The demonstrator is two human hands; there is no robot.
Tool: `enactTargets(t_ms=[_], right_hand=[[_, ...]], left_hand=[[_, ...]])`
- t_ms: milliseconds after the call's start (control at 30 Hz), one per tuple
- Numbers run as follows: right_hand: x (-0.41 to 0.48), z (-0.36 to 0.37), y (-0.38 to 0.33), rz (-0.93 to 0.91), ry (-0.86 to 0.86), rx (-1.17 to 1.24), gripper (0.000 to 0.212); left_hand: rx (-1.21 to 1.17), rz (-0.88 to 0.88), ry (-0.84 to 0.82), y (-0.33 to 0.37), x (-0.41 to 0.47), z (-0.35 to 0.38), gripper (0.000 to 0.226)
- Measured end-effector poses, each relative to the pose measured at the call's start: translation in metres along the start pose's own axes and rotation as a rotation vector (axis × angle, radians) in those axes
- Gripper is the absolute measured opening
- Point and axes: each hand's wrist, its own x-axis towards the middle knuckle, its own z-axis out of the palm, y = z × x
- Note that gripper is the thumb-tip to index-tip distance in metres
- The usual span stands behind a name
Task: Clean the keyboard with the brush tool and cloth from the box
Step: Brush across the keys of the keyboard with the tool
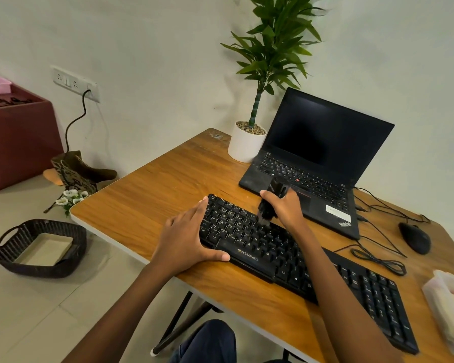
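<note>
Black keyboard [286, 260] lies diagonally on wooden tabletop [152, 205], left hand [186, 239] spread flat over its near-left corner, fingers released, right hand [285, 209] beyond it clenched round black brush tool [269, 205], bristles down on the keys, open laptop [315, 163] farther back.

pale wall [155, 48], tiled floor [37, 310], wooden desk [155, 195], maroon cabinet [19, 142].

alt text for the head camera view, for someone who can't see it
A person's right hand grips a black brush tool, bristles down on the keys of a black keyboard, while the left hand rests on the keyboard's left end. The keyboard lies on a wooden table with an open laptop, a potted plant and a mouse behind it.
</note>
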Motion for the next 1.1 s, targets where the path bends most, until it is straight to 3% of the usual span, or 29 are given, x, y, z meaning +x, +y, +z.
enactTargets(t_ms=[200, 400, 567, 733, 833, 1033, 1100], right_hand=[[0.0, -0.009, 0.001, 0.005, -0.085, 0.071, 0.012], [0.006, 0.002, 0.001, -0.029, -0.06, -0.037, 0.019], [0.004, -0.006, 0.005, -0.025, -0.118, 0.018, 0.022], [0.008, 0.0, 0.006, -0.009, -0.048, -0.03, 0.029], [0.004, 0.003, 0.003, 0.001, -0.109, 0.012, 0.016], [0.012, 0.002, 0.005, -0.003, -0.004, -0.082, 0.022], [0.012, 0.004, 0.006, 0.002, -0.059, -0.034, 0.019]], left_hand=[[-0.022, -0.006, -0.004, 0.0, 0.0, 0.001, 0.142], [-0.036, -0.012, -0.005, -0.001, 0.0, 0.001, 0.142], [-0.043, -0.012, -0.007, 0.0, 0.0, 0.001, 0.143], [-0.044, -0.013, 0.001, 0.001, 0.0, 0.0, 0.146], [-0.041, -0.01, 0.001, 0.0, 0.0, 0.002, 0.143], [-0.032, -0.011, -0.004, -0.001, 0.001, 0.003, 0.142], [-0.043, -0.01, 0.005, -0.001, 0.001, 0.002, 0.144]])
